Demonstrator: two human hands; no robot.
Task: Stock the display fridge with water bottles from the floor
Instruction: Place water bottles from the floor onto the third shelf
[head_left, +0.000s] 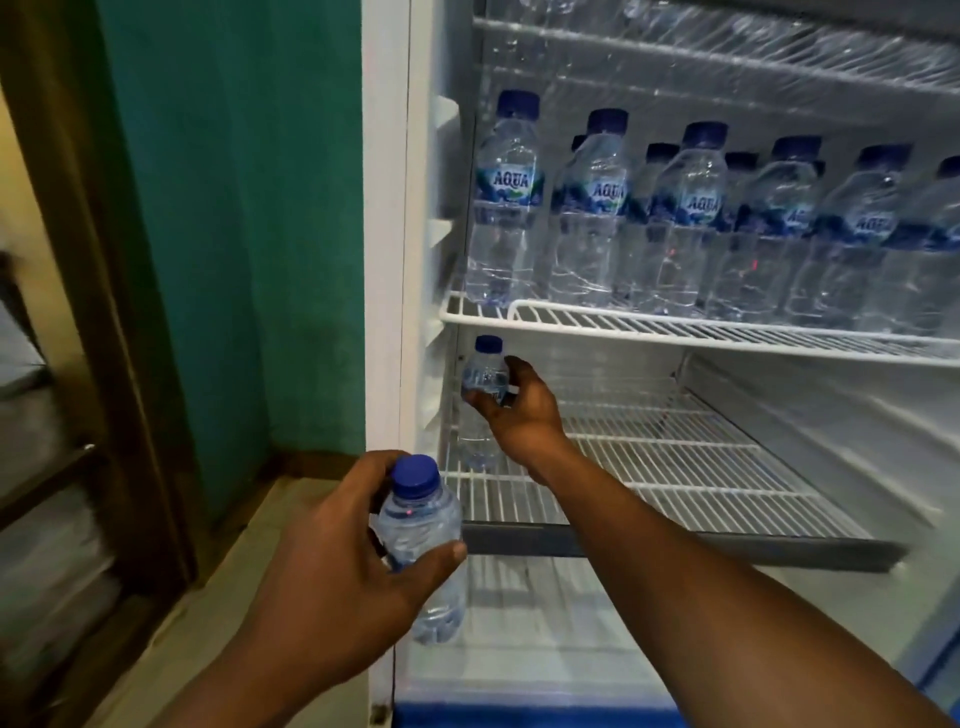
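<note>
My right hand (519, 410) reaches into the open display fridge and grips a clear water bottle (485, 371) with a blue cap. That bottle stands upright at the back left corner of the lower wire shelf (675, 467). My left hand (337, 566) holds a second blue-capped water bottle (421, 525) upright, in front of the fridge's left edge and outside the cabinet. Apart from the gripped bottle, the lower shelf holds nothing that I can see.
The wire shelf above (727, 327) carries several rows of labelled water bottles (597, 208). Higher up lie plastic-wrapped bottles (727, 47). The fridge's white frame (384, 260) stands against a green wall (234, 208). A dark wooden door frame (93, 260) is at the left.
</note>
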